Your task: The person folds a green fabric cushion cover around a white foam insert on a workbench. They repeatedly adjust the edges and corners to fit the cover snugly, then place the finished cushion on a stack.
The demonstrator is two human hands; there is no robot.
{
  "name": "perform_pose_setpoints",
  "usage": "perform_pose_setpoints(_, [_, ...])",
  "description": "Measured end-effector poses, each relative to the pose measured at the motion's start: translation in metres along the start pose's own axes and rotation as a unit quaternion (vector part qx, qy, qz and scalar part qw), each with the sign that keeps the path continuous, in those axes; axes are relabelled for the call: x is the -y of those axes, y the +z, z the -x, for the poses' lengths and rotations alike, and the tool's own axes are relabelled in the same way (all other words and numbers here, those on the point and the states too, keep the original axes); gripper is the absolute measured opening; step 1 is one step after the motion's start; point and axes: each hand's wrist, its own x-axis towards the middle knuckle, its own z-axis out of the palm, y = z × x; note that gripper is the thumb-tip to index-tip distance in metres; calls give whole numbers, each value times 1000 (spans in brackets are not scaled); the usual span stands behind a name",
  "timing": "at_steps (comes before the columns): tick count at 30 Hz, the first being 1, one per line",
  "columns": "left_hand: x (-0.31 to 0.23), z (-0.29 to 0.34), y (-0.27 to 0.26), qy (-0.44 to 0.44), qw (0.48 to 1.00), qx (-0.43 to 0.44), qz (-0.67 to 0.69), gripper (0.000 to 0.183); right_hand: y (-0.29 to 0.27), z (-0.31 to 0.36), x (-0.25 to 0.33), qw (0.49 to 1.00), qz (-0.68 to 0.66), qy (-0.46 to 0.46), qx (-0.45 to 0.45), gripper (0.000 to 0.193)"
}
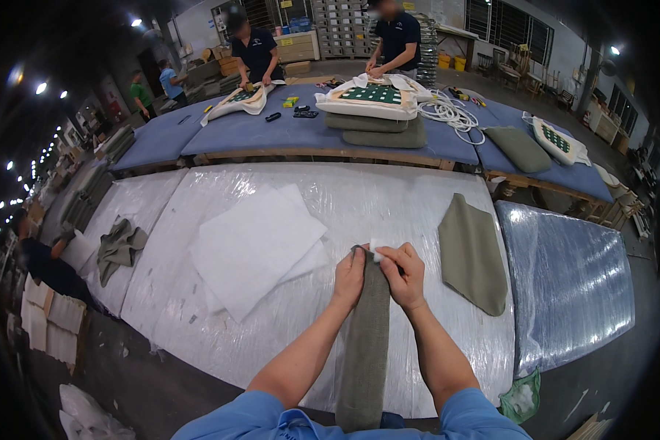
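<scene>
A long grey-green fabric piece (364,345), perhaps a cushion cover seen edge-on, runs from my body up to my hands. At its far end, my left hand (349,277) is closed on the fabric's edge. My right hand (405,274) pinches a small tuft of white padding (376,248) against that same end. How far the padding goes into the fabric is hidden by my fingers. Left of my hands lie stacked white padding sheets (260,246). To the right, another grey-green fabric cover (473,253) lies flat on the plastic-wrapped table (198,323).
Crumpled grey-green fabric (121,246) lies at the table's left. Behind stands a blue-topped table (271,139) with stacked cushions (385,132) and white cord (451,114); two co-workers stand beyond it. A lower wrapped blue surface (572,286) adjoins the right edge. Another person sits at far left.
</scene>
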Motion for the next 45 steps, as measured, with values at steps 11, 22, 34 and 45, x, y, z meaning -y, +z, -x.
perform_pose_setpoints(11, [3, -4, 14, 52, 997, 24, -52, 48, -10, 7, -19, 958, -182, 175, -138, 22])
perform_pose_setpoints(22, [-7, 1, 20, 39, 998, 30, -40, 47, -27, 48, -11, 998, -19, 35, -39, 15])
perform_pose_setpoints(34, [-14, 4, 14, 215, 952, -71, -205, 34, -24, 8, -7, 997, -36, -35, 61, 32])
perform_pose_setpoints(45, [-27, 1, 0, 186, 971, 64, -139, 24, -16, 9, -16, 995, 16, 102, 14, 21])
